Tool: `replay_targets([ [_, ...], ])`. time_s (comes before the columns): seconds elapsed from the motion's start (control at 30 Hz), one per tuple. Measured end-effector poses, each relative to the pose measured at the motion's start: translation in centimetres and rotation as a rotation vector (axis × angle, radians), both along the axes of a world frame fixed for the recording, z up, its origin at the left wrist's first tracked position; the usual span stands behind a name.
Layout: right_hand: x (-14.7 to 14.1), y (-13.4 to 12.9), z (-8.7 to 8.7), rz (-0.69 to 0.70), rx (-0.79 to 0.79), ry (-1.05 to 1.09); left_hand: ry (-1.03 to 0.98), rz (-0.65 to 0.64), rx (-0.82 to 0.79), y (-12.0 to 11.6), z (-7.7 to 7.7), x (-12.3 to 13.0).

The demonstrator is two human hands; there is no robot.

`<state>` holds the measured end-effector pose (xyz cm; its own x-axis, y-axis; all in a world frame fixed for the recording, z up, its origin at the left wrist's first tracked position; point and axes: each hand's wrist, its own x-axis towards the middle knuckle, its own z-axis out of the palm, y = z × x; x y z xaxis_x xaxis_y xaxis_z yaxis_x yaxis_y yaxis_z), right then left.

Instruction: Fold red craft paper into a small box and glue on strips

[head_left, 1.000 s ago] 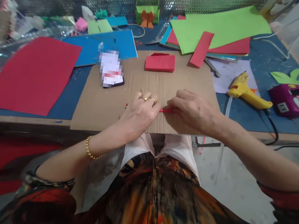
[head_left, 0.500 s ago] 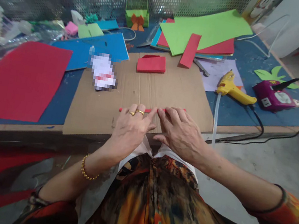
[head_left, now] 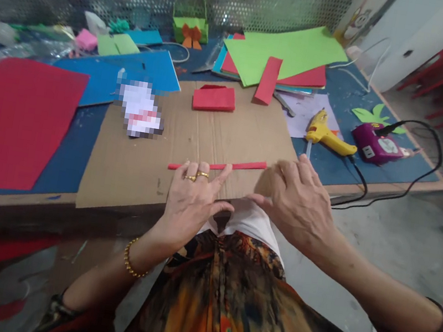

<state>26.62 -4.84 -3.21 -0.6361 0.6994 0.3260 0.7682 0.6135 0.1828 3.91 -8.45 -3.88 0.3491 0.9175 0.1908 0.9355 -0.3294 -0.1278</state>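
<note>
A narrow folded strip of red paper (head_left: 249, 166) lies across the brown cardboard sheet (head_left: 128, 168), close to its front edge. My left hand (head_left: 193, 201) rests on the strip, its fingertips pressing it down and its thumb stretched out to the side; it is open. To the right of the strip's end, my right hand (head_left: 294, 197) is lifted clear, slightly blurred, with bent fingers apart and nothing seen in them. Farther back on the cardboard sit a folded red paper piece (head_left: 214, 99) and a red paper strip (head_left: 267, 81).
A yellow glue gun (head_left: 329, 135) and a purple power box (head_left: 376, 143) with a black cable are at the right, near scissors (head_left: 285, 104). A pixelated phone-like object (head_left: 140, 111) and a red sheet (head_left: 13, 127) lie left. Green sheets (head_left: 286, 50) and a green paper basket (head_left: 191, 26) stand behind.
My right hand has come off the red strip and moved right, uncovering the strip's right end. My left hand stays on the strip. The view has shifted slightly.
</note>
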Motion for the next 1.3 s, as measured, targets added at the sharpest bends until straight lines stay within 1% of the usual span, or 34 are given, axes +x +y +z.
replay_targets([
  [0.07,-0.9,0.4,-0.3,0.134,-0.041,0.041,-0.001,0.023,-0.016,-0.1,0.1,0.3],
  [0.13,-1.8,0.8,-1.3,0.26,-0.138,0.063,0.008,0.048,-0.039,-0.2,0.0,0.7],
  [0.17,-2.2,0.9,-1.9,0.29,-0.18,0.073,0.014,0.054,-0.05,-0.3,0.0,0.9],
  [0.2,-2.4,1.0,-2.4,0.297,-0.207,0.084,0.02,0.059,-0.059,-0.4,-0.2,1.1],
  [0.27,-2.6,1.0,-3.3,0.291,-0.21,0.104,0.032,0.083,-0.071,-0.6,-0.5,1.4],
  [0.37,-2.3,0.9,-3.8,0.29,-0.18,0.122,0.021,0.142,-0.083,-1.1,-1.0,1.2],
  [0.43,-2.2,0.8,-3.8,0.281,-0.179,0.137,-0.016,0.178,-0.072,-1.5,-1.3,0.3],
  [0.53,-2.3,0.8,-3.7,0.277,-0.198,0.146,-0.07,0.233,0.004,-2.4,-1.6,-2.2],
  [0.6,-2.4,0.8,-3.7,0.278,-0.198,0.144,-0.072,0.278,0.04,-3.2,-1.4,-4.0],
  [0.67,-2.6,1.0,-3.7,0.284,-0.177,0.131,-0.068,0.312,0.03,-3.8,-0.9,-5.1],
  [0.7,-2.6,1.1,-3.7,0.291,-0.163,0.118,-0.066,0.336,0.028,-3.9,-0.6,-5.1],
  [0.77,-2.7,1.3,-3.8,0.303,-0.136,0.091,-0.067,0.367,0.043,-3.7,0.0,-4.2],
  [0.8,-2.8,1.4,-3.8,0.309,-0.127,0.081,-0.067,0.355,0.052,-3.4,0.2,-3.2],
  [0.83,-2.8,1.4,-3.8,0.312,-0.12,0.073,-0.068,0.303,0.046,-2.8,0.3,-2.2],
  [0.9,-2.7,1.6,-3.9,0.316,-0.1,0.066,-0.065,0.075,-0.027,-1.6,0.2,0.1],
  [0.93,-2.7,1.6,-3.9,0.318,-0.093,0.064,-0.069,-0.003,-0.067,-1.0,0.0,1.0],
  [0.97,-2.7,1.6,-4.0,0.319,-0.088,0.062,-0.074,-0.053,-0.096,-0.5,-0.3,1.7],
  [1.0,-2.7,1.6,-4.0,0.315,-0.087,0.064,-0.079,-0.077,-0.11,-0.2,-0.6,2.0],
  [1.03,-2.7,1.5,-4.1,0.309,-0.09,0.068,-0.081,-0.073,-0.113,-0.2,-1.0,2.1],
  [1.1,-2.8,1.4,-4.0,0.295,-0.101,0.084,-0.082,-0.036,-0.098,-0.6,-1.5,1.4],
  [1.23,-2.7,0.9,-3.7,0.292,-0.122,0.078,-0.088,0.081,-0.046,-2.6,-2.0,-1.4],
  [1.3,-2.1,0.7,-3.6,0.258,-0.107,0.056,-0.081,0.135,-0.008,-3.3,-2.2,-2.5],
])
